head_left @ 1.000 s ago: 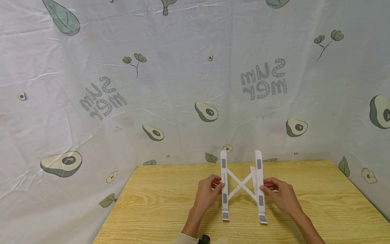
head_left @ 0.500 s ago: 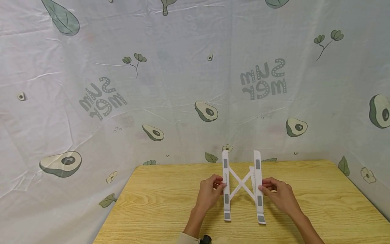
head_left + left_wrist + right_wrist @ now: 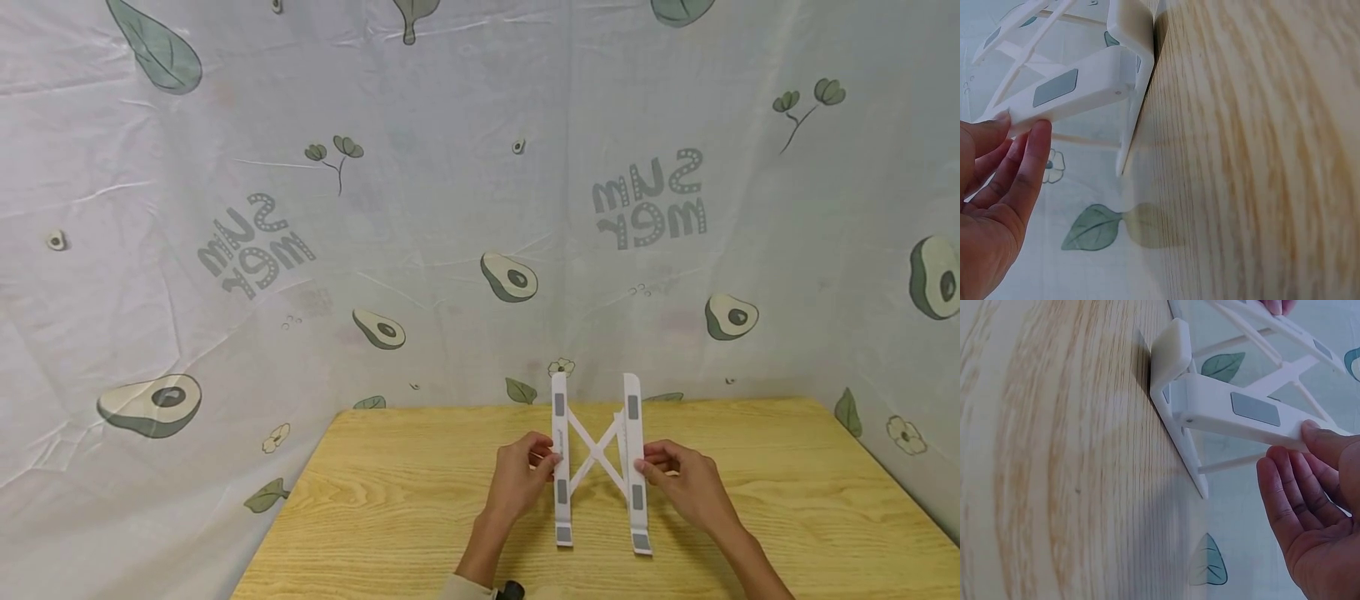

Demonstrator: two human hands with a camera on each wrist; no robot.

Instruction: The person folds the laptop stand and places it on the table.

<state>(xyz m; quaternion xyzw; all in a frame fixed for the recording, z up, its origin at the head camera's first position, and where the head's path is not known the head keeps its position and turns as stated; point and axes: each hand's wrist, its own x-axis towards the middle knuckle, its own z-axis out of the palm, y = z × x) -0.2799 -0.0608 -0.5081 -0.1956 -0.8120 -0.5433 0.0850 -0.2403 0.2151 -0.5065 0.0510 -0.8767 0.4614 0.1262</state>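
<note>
A white folding laptop stand (image 3: 595, 452) stands on the wooden table, its two long arms joined by an X-shaped brace. Grey pads (image 3: 1055, 88) line the upper faces of both arms. My left hand (image 3: 523, 477) pinches the left arm about halfway along, thumb on top and fingers beneath. On the other side my right hand (image 3: 686, 482) pinches the right arm in the same manner, as the right wrist view shows with the thumb (image 3: 1325, 440) on its upper face. The lipped front ends of the stand face me, and its base rests against the tabletop.
The light wooden table (image 3: 397, 500) spreads out to both sides of the stand. Behind it hangs a pale curtain (image 3: 450, 208) printed with avocados, leaves and lettering. A dark round object (image 3: 512, 590) shows at the left sleeve (image 3: 461, 587).
Both hands have moved inward, the left one more than the right. The stand's two arms are closer together, and the X brace between them has narrowed.
</note>
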